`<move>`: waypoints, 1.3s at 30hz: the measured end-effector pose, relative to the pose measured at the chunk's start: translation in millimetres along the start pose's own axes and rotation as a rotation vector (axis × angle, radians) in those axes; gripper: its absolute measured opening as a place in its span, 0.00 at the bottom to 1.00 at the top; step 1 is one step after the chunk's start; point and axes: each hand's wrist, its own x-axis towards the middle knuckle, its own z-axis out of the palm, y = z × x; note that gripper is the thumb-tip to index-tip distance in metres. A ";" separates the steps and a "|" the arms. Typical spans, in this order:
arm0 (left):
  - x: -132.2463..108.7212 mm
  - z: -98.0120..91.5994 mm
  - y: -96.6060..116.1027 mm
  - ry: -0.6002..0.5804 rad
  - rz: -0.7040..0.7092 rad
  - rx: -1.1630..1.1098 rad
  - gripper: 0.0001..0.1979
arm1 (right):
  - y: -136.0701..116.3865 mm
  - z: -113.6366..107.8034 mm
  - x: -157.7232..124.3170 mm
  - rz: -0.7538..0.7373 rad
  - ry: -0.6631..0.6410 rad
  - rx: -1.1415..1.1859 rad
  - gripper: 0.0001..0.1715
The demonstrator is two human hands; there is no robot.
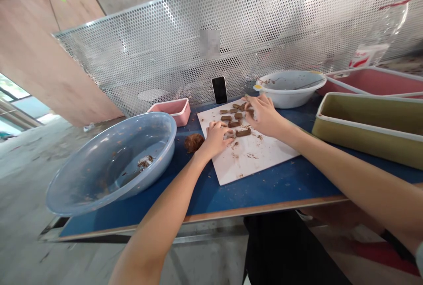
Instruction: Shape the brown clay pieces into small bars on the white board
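A white board point(228, 170) lies tilted on the blue table, bearing several short brown clay-like pieces point(235, 123) in loose rows, with crumbs and smears around them. My left hand point(218, 138) rests at the board's left edge, its thumb and fingers curled around a small brown piece that they partly hide. Over the board's far right part, my right hand point(264, 115) has its fingers apart and bent down, close to another brown piece point(250, 112). One short brown log point(243, 132) lies between my hands. Beside my left wrist sits a round brown lump point(194, 142).
A large blue basin point(109, 161) with brown residue stands left, a small pink tray point(181, 114) behind it. A phone point(220, 90) leans against the perforated metal screen point(158, 51). At right are a white basin point(287, 99), a green trough point(363, 133), a pink trough point(383, 78) and a clear bottle point(380, 34).
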 end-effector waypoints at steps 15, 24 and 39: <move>-0.2 0.3 -1.2 0.012 0.111 0.021 0.05 | -0.7 3.0 -2.0 -0.043 -0.018 0.010 0.24; -2.0 -5.1 9.4 0.009 0.108 0.098 0.08 | 0.9 7.5 -2.7 -0.074 -0.027 -0.004 0.21; 3.7 1.2 -4.0 0.002 0.024 0.031 0.04 | -2.9 7.3 -3.2 -0.063 -0.051 -0.008 0.22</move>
